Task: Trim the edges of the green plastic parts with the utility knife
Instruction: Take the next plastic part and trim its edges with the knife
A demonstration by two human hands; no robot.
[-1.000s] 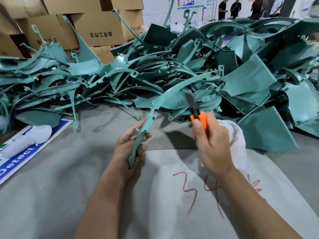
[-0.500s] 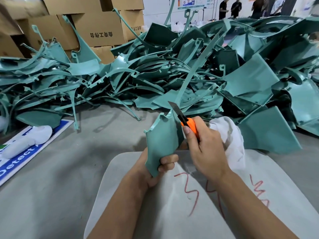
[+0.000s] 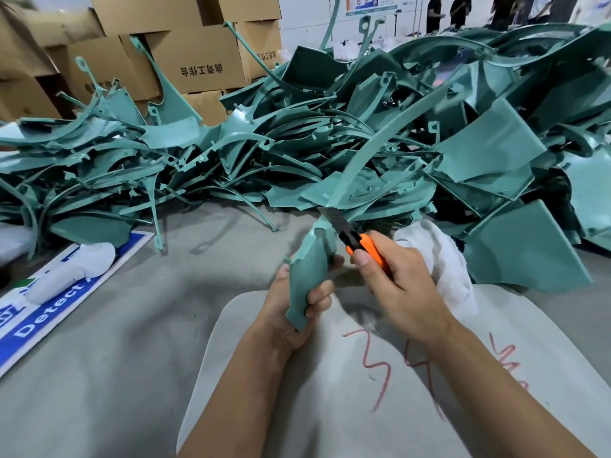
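Observation:
My left hand grips the broad lower end of a long green plastic part, whose thin curved arm rises up and to the right over the pile. My right hand holds an orange utility knife with its blade out. The blade lies against the part's edge just above my left hand, where the broad end narrows into the arm.
A big heap of green plastic parts fills the grey table behind my hands. A white cloth lies by my right wrist, over a pale sheet with red writing. Cardboard boxes stand at back left; a blue sign lies left.
My left hand turned the part from edge-on to face-on and drew it nearer. My right hand brought the knife from mid-air onto the part's edge.

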